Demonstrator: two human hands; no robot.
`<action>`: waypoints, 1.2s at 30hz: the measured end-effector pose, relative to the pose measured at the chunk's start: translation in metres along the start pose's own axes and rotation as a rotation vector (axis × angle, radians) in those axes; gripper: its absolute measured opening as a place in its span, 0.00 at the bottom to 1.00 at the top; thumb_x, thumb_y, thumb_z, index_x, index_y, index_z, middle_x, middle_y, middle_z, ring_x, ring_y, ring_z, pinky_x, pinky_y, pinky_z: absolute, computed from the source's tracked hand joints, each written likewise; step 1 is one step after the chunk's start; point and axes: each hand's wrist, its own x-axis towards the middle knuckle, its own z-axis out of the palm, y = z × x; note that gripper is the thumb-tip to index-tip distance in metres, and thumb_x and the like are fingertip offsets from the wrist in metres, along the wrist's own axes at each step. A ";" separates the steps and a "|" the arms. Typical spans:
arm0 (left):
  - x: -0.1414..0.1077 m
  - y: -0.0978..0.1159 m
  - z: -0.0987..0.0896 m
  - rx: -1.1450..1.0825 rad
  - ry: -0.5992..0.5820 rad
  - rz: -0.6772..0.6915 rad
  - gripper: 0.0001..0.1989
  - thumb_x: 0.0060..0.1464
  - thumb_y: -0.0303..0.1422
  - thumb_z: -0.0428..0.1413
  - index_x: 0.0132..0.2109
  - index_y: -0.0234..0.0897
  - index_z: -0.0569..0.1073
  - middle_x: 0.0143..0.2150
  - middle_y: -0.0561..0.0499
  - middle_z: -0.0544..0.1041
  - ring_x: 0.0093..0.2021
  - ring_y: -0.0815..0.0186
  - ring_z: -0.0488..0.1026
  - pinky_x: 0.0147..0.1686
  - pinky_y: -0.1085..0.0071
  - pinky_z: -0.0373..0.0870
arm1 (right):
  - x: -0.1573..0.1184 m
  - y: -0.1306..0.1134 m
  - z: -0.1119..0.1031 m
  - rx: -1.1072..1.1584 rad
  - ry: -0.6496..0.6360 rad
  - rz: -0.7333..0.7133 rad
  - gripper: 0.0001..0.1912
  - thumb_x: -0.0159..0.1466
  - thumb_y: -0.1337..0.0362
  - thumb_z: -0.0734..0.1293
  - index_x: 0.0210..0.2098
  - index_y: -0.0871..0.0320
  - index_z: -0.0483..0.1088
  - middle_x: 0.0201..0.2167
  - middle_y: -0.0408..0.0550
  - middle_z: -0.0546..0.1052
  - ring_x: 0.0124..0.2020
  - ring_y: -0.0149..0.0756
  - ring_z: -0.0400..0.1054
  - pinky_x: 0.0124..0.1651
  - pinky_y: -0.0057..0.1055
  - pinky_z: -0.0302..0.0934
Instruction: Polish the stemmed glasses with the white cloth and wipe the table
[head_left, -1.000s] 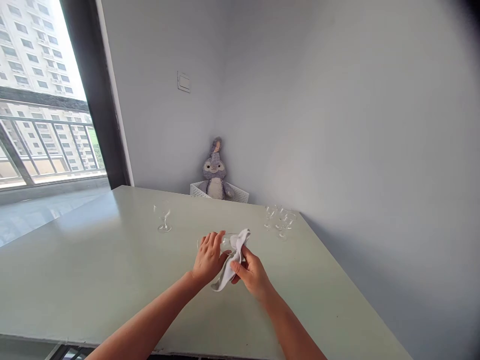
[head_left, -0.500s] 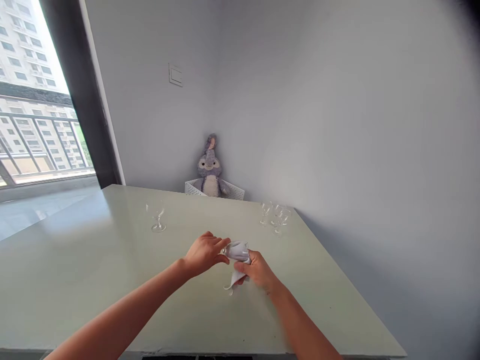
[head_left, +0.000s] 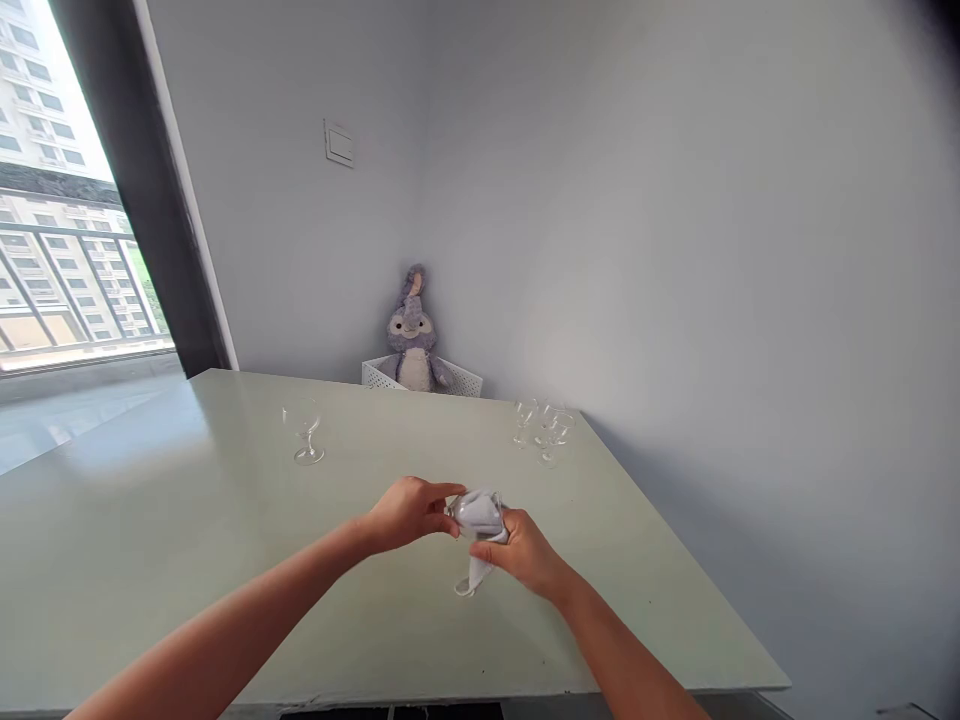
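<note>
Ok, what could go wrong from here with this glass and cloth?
The cloth wrapped around the glass could let it slip from the right hand, and the left hand seems to hold only its narrow end, so it might drop onto the hard table. The clustered glasses stand close together, so setting it down there could knock them.

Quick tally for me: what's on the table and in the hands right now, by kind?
Stemmed glass standing alone: 1
Clustered stemmed glasses: about 3 (they overlap)
Glass in the cloth, between left hand and right hand: 1
White cloth: 1
Total: about 6
</note>
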 end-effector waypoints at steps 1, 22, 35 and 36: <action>-0.001 -0.001 -0.005 -0.147 -0.149 -0.022 0.25 0.51 0.52 0.46 0.46 0.39 0.70 0.24 0.53 0.71 0.26 0.69 0.66 0.25 0.74 0.60 | -0.004 -0.006 -0.001 -0.101 -0.042 -0.043 0.07 0.51 0.62 0.69 0.29 0.58 0.72 0.22 0.40 0.67 0.23 0.28 0.59 0.27 0.26 0.56; -0.012 -0.001 0.003 -0.709 -0.264 -0.201 0.21 0.47 0.49 0.52 0.25 0.33 0.67 0.18 0.57 0.59 0.21 0.74 0.52 0.22 0.75 0.49 | -0.011 -0.007 -0.019 -0.610 0.009 -0.339 0.07 0.58 0.65 0.63 0.30 0.50 0.74 0.28 0.44 0.74 0.43 0.42 0.63 0.55 0.45 0.45; -0.009 -0.009 0.011 -0.024 0.154 -0.382 0.14 0.50 0.42 0.48 0.33 0.40 0.74 0.20 0.55 0.67 0.21 0.71 0.60 0.21 0.75 0.52 | -0.024 -0.007 -0.013 -0.717 0.307 -0.410 0.20 0.59 0.58 0.63 0.50 0.50 0.67 0.53 0.50 0.67 0.56 0.50 0.54 0.59 0.50 0.39; -0.008 -0.006 0.015 0.070 0.173 -0.289 0.12 0.50 0.39 0.49 0.31 0.39 0.74 0.20 0.54 0.67 0.21 0.70 0.61 0.22 0.74 0.53 | -0.022 -0.012 -0.007 -0.777 0.175 -0.445 0.20 0.59 0.58 0.63 0.51 0.49 0.66 0.54 0.49 0.66 0.56 0.50 0.54 0.60 0.51 0.35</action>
